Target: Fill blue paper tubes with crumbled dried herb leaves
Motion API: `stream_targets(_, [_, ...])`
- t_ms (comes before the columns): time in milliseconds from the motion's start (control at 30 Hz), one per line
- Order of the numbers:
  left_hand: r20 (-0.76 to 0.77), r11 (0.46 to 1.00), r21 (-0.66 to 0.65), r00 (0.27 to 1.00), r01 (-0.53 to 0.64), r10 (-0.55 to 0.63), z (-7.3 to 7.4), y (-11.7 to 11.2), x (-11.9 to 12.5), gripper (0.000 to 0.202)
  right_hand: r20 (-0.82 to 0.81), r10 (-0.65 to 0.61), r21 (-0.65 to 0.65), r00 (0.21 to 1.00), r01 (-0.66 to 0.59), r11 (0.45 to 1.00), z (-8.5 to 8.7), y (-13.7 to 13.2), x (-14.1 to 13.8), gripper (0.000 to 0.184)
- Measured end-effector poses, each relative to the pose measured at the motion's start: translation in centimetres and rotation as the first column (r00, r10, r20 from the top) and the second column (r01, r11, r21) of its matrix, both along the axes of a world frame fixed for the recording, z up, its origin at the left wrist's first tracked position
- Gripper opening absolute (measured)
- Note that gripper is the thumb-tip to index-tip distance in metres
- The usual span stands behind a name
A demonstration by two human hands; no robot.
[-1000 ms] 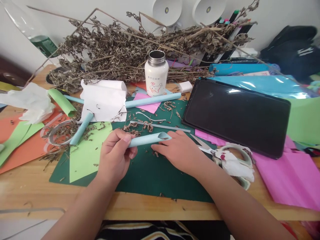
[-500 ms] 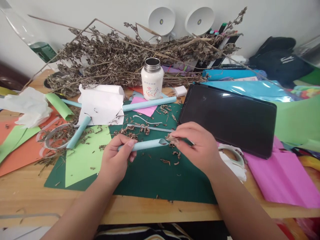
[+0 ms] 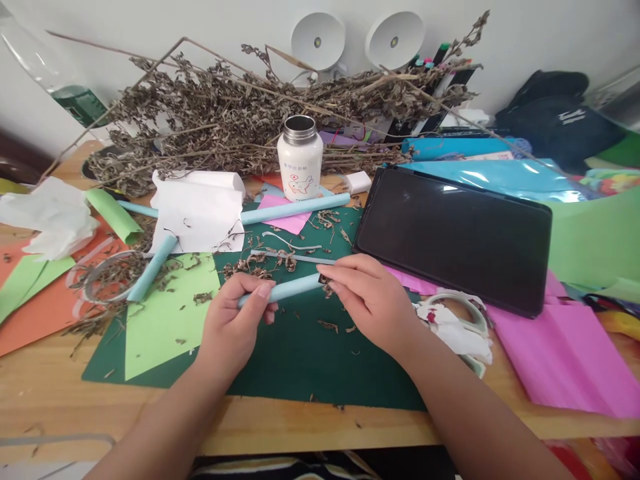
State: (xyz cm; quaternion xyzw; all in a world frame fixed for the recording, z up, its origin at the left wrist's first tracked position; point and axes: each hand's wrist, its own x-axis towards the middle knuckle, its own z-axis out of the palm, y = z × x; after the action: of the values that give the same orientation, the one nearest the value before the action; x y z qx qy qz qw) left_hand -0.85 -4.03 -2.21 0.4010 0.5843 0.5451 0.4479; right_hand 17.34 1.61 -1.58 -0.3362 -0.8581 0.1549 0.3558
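Observation:
My left hand (image 3: 237,320) is closed round a light blue rolled paper tube (image 3: 295,287), held nearly level above the dark green mat (image 3: 325,360). At the tube's right end, my right hand (image 3: 370,297) pinches a bit of dried leaves (image 3: 326,285) against the opening; how much has gone inside is hidden by the fingers. Loose dried leaf pieces (image 3: 327,325) lie scattered on the mat beneath. Just behind the hands rests a thin pale strip (image 3: 295,257). Another light blue tube (image 3: 300,209) lies across a pink paper square (image 3: 287,217).
A heap of dried stalks (image 3: 215,113) spans the back, behind an uncapped white bottle (image 3: 300,160). To the right is a black tablet (image 3: 455,233), with a tape roll (image 3: 465,310) and pink paper (image 3: 575,353) near it. Green paper (image 3: 165,327) and white paper (image 3: 200,213) lie left.
My right hand has moved left to the tube, bringing the dried leaves from just outside its open end up against it. My left hand keeps its hold on the tube.

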Motion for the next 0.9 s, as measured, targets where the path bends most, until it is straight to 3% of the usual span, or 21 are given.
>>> stream_targets(167, [0.059,0.999,0.014,0.997,0.040,-0.041,-0.1,-0.2,-0.2,0.017,-0.157,-0.106,-0.128,0.982,0.086,0.988,0.1,-0.2,0.1,0.008])
stream_targets(367, [0.214,0.995,0.048,0.972,0.085,-0.093,0.0,-0.2,-0.2,0.015,-0.301,0.023,-0.124,0.953,-0.063,0.990,0.4,0.0,0.2,0.009])
stream_targets(533, [0.279,0.997,0.052,0.958,0.061,-0.073,0.4,-0.3,0.1,0.015,-0.269,0.070,-0.120,0.961,-0.106,0.987,0.5,0.0,0.8,0.009])
stream_targets(767, [0.193,0.992,0.047,0.973,0.120,-0.127,0.2,-0.3,-0.2,0.014,-0.138,0.223,-0.160,0.965,-0.244,0.957,0.5,0.3,1.7,0.026])
stream_targets(900, [0.182,0.990,0.018,0.973,0.140,-0.141,0.2,-0.4,-0.4,0.015,-0.223,0.191,-0.217,0.956,-0.240,0.946,0.2,0.4,1.9,0.022])
